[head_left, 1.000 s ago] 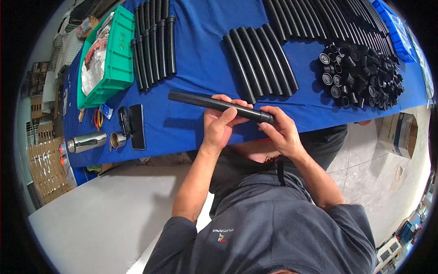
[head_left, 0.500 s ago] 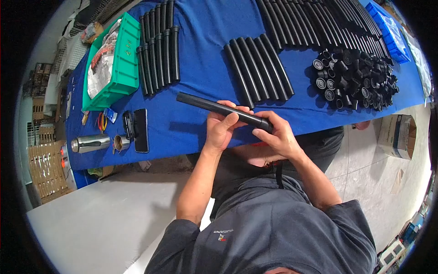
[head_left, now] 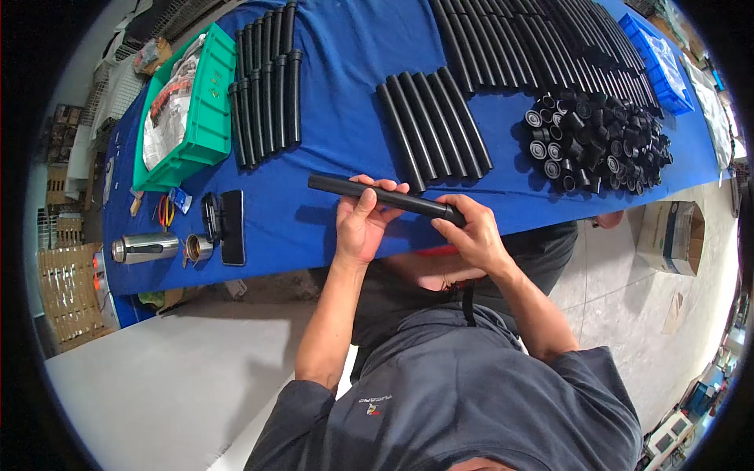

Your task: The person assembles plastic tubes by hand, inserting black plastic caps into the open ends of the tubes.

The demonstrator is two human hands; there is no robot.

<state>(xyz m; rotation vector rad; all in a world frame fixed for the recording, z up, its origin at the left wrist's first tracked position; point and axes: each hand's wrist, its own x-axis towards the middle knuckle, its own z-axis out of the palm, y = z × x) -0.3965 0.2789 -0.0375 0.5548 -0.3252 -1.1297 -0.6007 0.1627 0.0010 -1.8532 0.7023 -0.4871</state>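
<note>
A black tube (head_left: 345, 187) lies across both hands above the near part of the blue-covered table, its plain end pointing left. My left hand (head_left: 366, 220) is wrapped round its middle, thumb on top. At its right end, my right hand (head_left: 473, 231) grips the tube by a black cap or collar, thumb and fingers closed round it. Just beyond the hands several loose black tubes (head_left: 432, 125) lie side by side. To their right sits a heap of black caps (head_left: 597, 141).
Capped tubes (head_left: 267, 106) stand in rows beside a green bin (head_left: 206, 102). More tubes (head_left: 534, 43) and a blue crate (head_left: 658, 67) occupy the far right. A phone (head_left: 232, 228), metal flask (head_left: 145, 248), metal cup (head_left: 199, 248) and scissors (head_left: 166, 210) lie at the left.
The view has shifted slightly. My left hand has moved a little away from my right hand along the tube, which remains in both hands.
</note>
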